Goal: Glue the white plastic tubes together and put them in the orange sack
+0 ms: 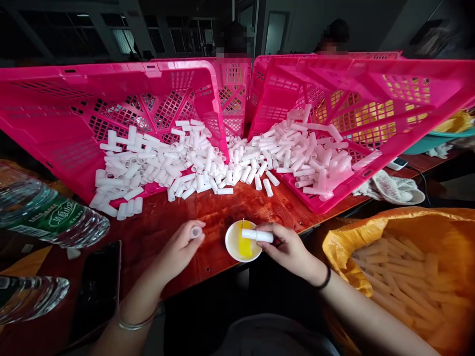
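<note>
left hand (180,249): is pinching one tube (196,233) hole-up, probably for access
right hand (291,249): is pinching another tube (264,237) over the bowl (231,245), maybe containing mess

- L hand (184,243): bare; thin, round, silver-col. metal bangle (134,326) on L forearm (148,284)
- R hand (287,247): bare; slim blk cord-like band (327,278), R wrist (315,271)
- dk grey cloth garment (278,338), torso

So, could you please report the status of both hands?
Left hand holds a white tube, open end showing. Right hand holds a white piece, partly hiding the bowl. Loose tubes piled beyond.
</note>
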A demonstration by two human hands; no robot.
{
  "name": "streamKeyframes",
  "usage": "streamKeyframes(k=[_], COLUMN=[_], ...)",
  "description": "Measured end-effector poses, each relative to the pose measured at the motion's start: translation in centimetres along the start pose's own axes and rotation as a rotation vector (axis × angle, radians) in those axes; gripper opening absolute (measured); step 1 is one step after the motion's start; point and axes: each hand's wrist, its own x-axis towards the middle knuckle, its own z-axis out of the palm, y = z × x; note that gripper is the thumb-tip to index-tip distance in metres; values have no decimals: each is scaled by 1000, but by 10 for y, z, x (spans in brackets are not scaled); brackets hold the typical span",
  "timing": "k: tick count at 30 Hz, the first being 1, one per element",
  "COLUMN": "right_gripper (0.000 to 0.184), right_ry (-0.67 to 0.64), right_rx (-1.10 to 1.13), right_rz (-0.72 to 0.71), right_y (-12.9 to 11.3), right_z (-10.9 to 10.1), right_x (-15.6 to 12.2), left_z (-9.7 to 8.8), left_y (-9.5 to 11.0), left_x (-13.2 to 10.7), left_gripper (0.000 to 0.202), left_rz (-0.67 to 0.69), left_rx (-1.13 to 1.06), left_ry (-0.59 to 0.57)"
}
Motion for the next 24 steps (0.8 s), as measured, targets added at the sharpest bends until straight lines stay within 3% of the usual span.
streamKeyframes(k=[2,5,8,11,16,21,24], right_gripper=[24,25,29,34,31,30,24], right_ry=[-8,-47,-36,-31,-111,-24,-26], right_rx=[-64,-116,-99,-154,-259,-162,-225], right_rz=[-87,-183,-86,-21,-220,19,-97], right_y=[8,13,9,6,5,1,2], right_z=[9,13,10,9,9,12,15], right_x=[-1,-3,-7,-11,-11,-11,-12], left_z=[21,48,64,68,71,74,74], left_y=[14,25,25,23,19,18,18], left_x=[-2,-5,-5,-3,-3,-6,-6], left_gripper=[33,63,73,77,67,74,79], left_rz=[77,181,218,218,254,234,233], left_rx=[-106,-98,-36,-29,-65,-62,-47], left_ry=[-27,-60,-64,-71,-55,-42,-30])
